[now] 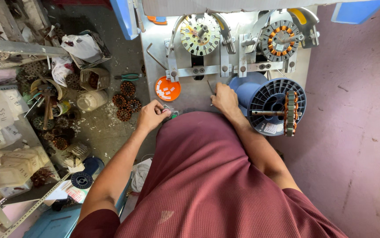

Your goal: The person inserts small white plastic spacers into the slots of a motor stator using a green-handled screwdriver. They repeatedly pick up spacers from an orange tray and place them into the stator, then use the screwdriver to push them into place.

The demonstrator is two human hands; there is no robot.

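While the left hand [151,115] pinched a small, light clear packet [171,112] by its edge, the right hand [225,99] lay loosely curled, holding nothing visible, on the bench [190,94]; flimsy, probably slippery.

A motor-winding workshop: coil winding machine [225,48] on the bench, copper-wound stators [126,101] littering the floor, blue wire spool [269,103] alongside

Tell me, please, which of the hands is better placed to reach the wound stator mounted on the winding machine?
Probably the right hand: it rests on the machine table just below the fixtures, on the wound stator's side. The left hand sits at the table's near-left edge, pinching a small item.
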